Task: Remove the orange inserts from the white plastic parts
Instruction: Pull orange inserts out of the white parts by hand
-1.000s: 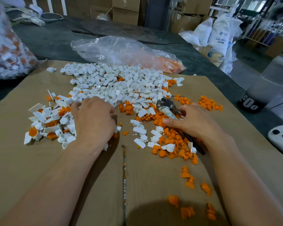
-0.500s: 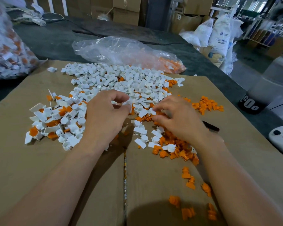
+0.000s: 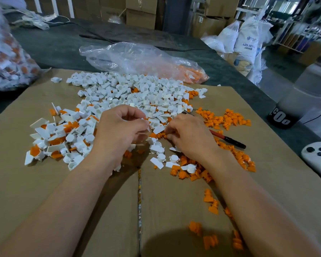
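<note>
Cardboard covers the worktop, with a bulging bag at its far left. Next come unfinished white plastic parts, orange inserts in them, heaped beside my left hand, which pinches one white part. My right hand is curled over a red-handled tool; I cannot tell whether it grips it. The risk, I judge, is that the small part squirts from the pinch into the finished pile, or the tool tip slips onto a finger. Freed inserts lie further right, and sacks stand beyond.
</note>
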